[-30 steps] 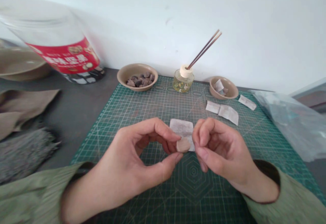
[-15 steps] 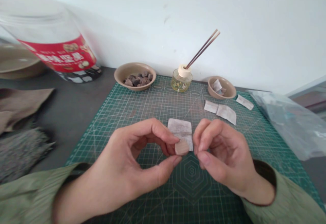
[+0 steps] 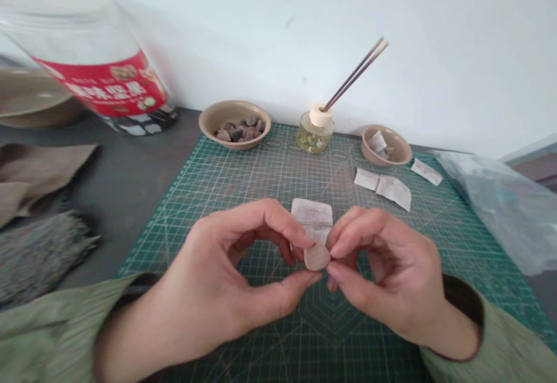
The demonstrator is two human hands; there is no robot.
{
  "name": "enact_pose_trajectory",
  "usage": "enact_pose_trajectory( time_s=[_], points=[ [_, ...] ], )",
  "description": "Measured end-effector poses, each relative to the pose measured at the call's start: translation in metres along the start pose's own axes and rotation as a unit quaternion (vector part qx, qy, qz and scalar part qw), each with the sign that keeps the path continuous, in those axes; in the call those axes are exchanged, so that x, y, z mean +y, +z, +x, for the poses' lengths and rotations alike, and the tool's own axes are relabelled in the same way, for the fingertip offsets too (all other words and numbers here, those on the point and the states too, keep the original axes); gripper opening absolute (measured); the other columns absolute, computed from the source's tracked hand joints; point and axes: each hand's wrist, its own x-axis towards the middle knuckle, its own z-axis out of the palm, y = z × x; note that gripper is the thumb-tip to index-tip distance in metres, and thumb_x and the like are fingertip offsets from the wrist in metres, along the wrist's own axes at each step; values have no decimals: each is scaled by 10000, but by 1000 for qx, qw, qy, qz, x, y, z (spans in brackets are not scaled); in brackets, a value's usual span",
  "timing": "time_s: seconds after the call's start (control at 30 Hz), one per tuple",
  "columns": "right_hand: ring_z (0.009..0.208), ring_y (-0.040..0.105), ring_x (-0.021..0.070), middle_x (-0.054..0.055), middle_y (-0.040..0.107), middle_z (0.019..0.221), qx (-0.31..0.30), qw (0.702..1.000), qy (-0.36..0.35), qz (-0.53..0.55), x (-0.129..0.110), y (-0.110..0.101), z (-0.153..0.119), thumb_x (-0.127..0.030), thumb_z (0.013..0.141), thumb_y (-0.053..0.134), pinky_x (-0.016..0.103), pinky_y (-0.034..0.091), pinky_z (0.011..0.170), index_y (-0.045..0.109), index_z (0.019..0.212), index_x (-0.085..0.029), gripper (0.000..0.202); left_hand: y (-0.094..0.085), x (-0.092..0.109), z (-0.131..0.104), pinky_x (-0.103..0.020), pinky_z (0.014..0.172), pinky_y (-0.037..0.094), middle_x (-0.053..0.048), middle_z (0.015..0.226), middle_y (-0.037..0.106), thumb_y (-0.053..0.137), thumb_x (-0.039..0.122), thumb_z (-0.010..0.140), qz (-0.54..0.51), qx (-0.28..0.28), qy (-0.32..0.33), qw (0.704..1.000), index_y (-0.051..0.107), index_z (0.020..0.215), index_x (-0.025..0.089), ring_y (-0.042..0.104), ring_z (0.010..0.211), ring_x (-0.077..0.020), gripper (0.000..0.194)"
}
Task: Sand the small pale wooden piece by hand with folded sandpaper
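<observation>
A small, roundish beige piece point(image 3: 317, 256), perhaps stone or wood, is held up over the green cutting mat point(image 3: 270, 180). My left hand point(image 3: 243, 273) pinches it between thumb and index finger from the left. At its right edge, the thumb and index finger of my right hand point(image 3: 387, 273) close on the piece; whether they grip it firmly is hard to tell. Behind the fingers lies a creased whitish sandpaper-like sheet point(image 3: 312, 212) on the mat, its lower part hidden by my hands.
Dark stone-like chunks fill a tan bowl point(image 3: 235, 109). Beyond stand a reed diffuser point(image 3: 315, 133) and a smaller bowl point(image 3: 387, 154) with scraps. Whitish strips point(image 3: 394, 191) lie nearby. A plastic bag point(image 3: 496, 209) is at right; a big jar point(image 3: 113, 90) and cloths point(image 3: 39, 255) at left.
My right fingertips have come in to the beige piece's right edge. The piece is turned and shows a rounder face. The camera view has shifted slightly.
</observation>
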Motion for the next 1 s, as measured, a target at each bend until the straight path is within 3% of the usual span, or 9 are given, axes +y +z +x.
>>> enact_pose_trajectory(
  time_s=[0.27, 0.57, 0.87, 1.0],
  points=[
    [702, 856, 149, 20, 894, 1069, -12, 1000, 11, 15, -3, -1, 1, -38, 989, 1075, 210, 708, 621, 885, 1151, -266, 338, 0, -2, -3, -197, 820, 749, 53, 943, 940, 1073, 100, 953, 1, 9, -2, 1000, 903, 1026, 286, 896, 829, -139, 262],
    [708, 851, 147, 9, 867, 1069, -22, 1000, -3, 20, -1, -2, 1, 93, 932, 930, 208, 712, 606, 865, 1171, -265, 435, -2, -2, -4, -219, 797, 725, 65, 957, 947, 1074, 138, 971, 51, 11, 25, 998, 867, 970, 291, 912, 823, -138, 257],
    [729, 820, 143, 8, 868, 1053, -23, 1000, -4, 10, -2, -2, 1, 37, 904, 1062, 185, 636, 577, 861, 1168, -267, 450, -4, 0, -6, -245, 756, 720, 51, 925, 934, 1075, 132, 981, 72, 7, 42, 997, 850, 943, 283, 901, 783, -153, 273],
    [712, 827, 145, 11, 858, 1086, -30, 999, -6, 17, -1, -1, 0, 62, 905, 1005, 200, 634, 561, 854, 1199, -274, 470, -3, 0, -4, -269, 738, 728, 31, 911, 936, 1078, 136, 983, 69, 8, 44, 997, 852, 939, 278, 904, 772, -177, 271]
  ],
)
